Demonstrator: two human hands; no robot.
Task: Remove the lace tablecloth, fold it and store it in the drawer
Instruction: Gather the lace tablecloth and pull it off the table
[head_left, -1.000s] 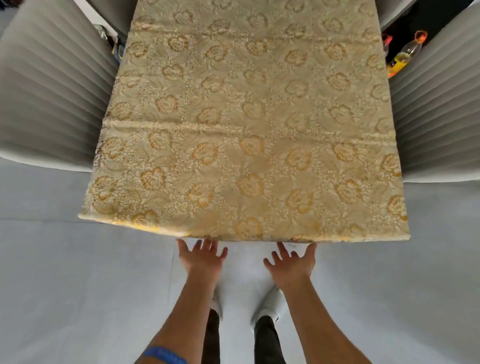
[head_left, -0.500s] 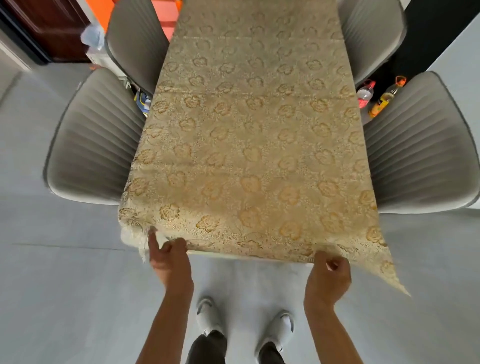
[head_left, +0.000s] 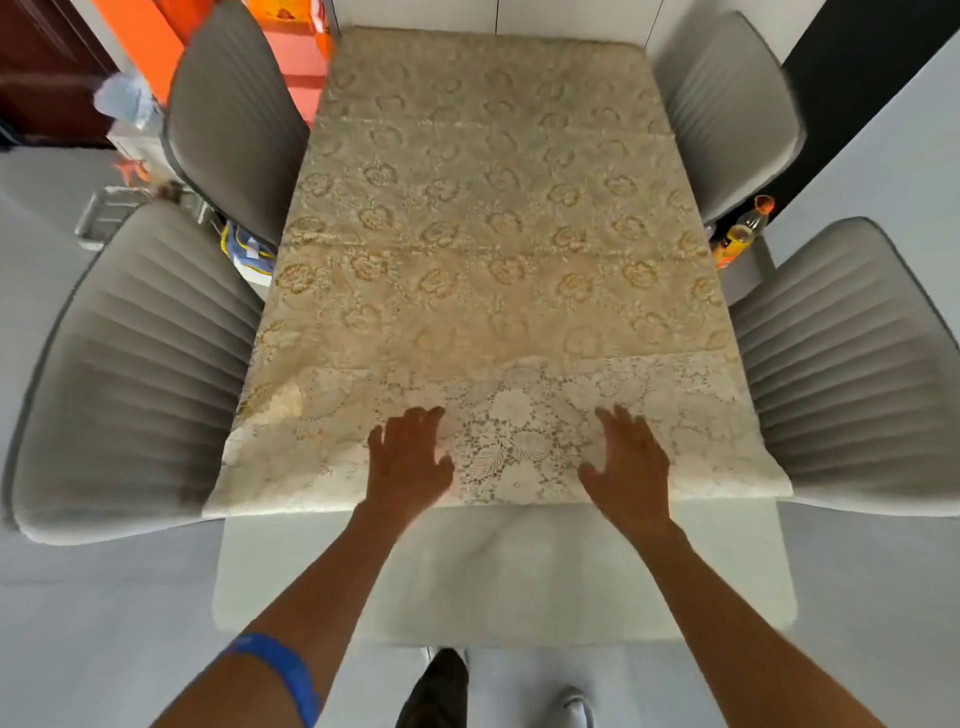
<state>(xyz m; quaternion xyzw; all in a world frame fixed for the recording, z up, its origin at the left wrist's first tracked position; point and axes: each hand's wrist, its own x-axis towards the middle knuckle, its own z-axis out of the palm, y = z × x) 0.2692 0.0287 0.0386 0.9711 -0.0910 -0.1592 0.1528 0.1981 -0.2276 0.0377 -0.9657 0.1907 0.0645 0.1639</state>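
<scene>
My left hand (head_left: 410, 462) and right hand (head_left: 631, 470) lie flat, fingers spread, on the folded-back lace tablecloth (head_left: 483, 234) near the tabletop (head_left: 498, 577) front edge; no writing is readable.

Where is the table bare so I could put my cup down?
Only the white tabletop strip nearest the person, below the folded-back cream lace tablecloth. Left hand and right hand rest on the fold; grey ribbed chairs crowd both sides.

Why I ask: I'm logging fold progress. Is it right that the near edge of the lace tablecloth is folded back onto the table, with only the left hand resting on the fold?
Not quite. The head view shows both hands on the fold: the left hand and the right hand lie with fingers spread on the lace tablecloth. Its near edge is indeed folded back, leaving the near end of the table bare.
</scene>
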